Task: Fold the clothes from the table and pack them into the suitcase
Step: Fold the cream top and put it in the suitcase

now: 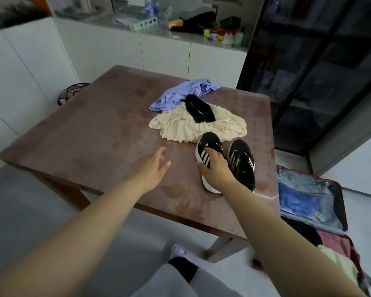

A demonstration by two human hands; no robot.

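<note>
Evidently shoes come first: the right hand (216,170) grips a black white-striped trainer (210,140) at the brown table's (84,136) 5 o'clock, while the left hand (154,166) hovers, fingers spread. The crumpled cream garment (180,127) waits unfolded at 1 o'clock. Next, probably, the trainer must be lifted to the open red suitcase (304,181) at 4 o'clock.

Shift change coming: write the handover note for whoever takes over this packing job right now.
Left hand: open over the table, holding nothing.
Right hand: grips one black sneaker; second sneaker stands beside it.
On the table, unfolded: purple garment, black garment lying partly on the cream garment.
Done: suitcase lies open on the floor at right, with some clothes inside.
Left: fold those three garments and pack them; probably the sneakers too.
</note>
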